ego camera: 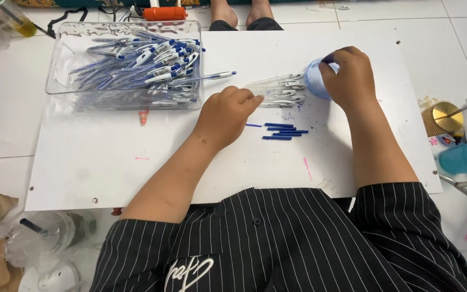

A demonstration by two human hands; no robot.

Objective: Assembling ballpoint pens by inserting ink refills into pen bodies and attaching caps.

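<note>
Nearest the camera, a black shirt with thin white stripes [277, 243] filled the lower edge, and both bare forearms reached out from it over a white counter [98, 162] laid on a tiled floor [1, 108]. A few short blue refills [285, 131] lay loose on the counter between the arms, just past some pink and blue ink marks.

The left hand [225, 116] rested knuckles-up on the counter, its fingers curled together, the fingertips touching the near end of a bunch of clear pen barrels [277, 91]; whether it actually pinched one could not be told. The barrels lay on their sides, their far ends pointing into a small translucent blue cup [315, 81]. The right hand [349, 78] was wrapped over that cup, clamped on it and tipping it sideways toward the barrels.

Farther off to the left stood a clear plastic bin [60, 65] heaped with blue-and-white pens [147, 59], one pen poking out over its right rim. At the far edge of the counter, another person's bare feet [241, 13] showed.
</note>
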